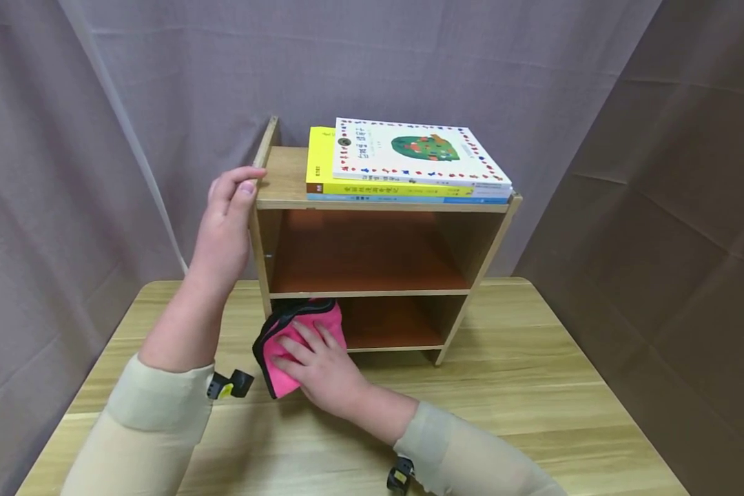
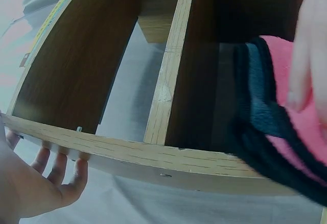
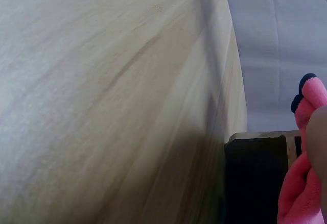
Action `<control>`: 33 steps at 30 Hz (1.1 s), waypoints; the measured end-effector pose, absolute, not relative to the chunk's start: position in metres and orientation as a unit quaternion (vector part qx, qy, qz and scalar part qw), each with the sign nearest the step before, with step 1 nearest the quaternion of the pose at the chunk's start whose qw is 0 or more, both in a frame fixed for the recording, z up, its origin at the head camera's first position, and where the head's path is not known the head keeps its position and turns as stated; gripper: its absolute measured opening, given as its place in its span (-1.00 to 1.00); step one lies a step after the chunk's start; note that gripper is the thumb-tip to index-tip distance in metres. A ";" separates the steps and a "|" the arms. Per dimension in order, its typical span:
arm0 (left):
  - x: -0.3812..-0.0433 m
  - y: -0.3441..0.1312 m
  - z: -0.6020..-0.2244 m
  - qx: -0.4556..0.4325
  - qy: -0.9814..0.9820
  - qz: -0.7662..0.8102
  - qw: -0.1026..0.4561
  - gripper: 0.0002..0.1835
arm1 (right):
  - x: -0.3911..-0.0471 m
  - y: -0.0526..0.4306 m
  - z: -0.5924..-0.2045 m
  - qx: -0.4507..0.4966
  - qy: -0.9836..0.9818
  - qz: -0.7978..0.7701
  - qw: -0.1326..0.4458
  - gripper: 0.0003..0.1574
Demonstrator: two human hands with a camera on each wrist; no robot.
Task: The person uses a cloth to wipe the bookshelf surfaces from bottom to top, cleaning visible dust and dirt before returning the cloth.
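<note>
A small wooden bookshelf (image 1: 372, 295) stands on the table. My left hand (image 1: 226, 220) grips the upper part of its left side panel, fingertips at the edge; in the left wrist view several fingers of the left hand (image 2: 56, 183) lie bent against the panel's outer face. Low on the same side, my right hand (image 1: 328, 372) holds a pink cloth (image 1: 283, 382) with black trim over the panel's front edge, by the bottom compartment. Its fingers are spread over the cloth. Folds of the pink cloth (image 3: 301, 193) bunch beside the hand in the right wrist view.
A white picture book (image 1: 378, 158) lies atop a yellow book (image 1: 319, 158) and a blue one (image 1: 372, 198) on the shelf's top board. The wood-grain table (image 1: 533, 399) extends around the shelf. Grey curtains (image 1: 409, 62) hang behind and at the sides.
</note>
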State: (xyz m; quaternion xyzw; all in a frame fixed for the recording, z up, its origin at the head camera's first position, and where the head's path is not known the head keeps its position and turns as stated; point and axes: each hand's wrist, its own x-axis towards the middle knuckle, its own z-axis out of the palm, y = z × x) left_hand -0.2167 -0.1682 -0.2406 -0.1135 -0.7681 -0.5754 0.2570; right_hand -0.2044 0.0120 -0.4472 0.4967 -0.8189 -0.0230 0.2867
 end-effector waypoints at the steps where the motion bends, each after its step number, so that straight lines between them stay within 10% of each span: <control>1: -0.217 -0.168 -0.241 -0.114 -0.767 -0.576 0.258 -0.56 | -0.205 0.013 -0.448 0.498 -0.820 -0.025 0.280 -0.45; 33: -0.218 -0.166 -0.243 -0.109 -0.758 -0.584 0.271 -0.58 | -0.221 0.030 -0.446 0.440 -0.885 0.066 0.137 -0.47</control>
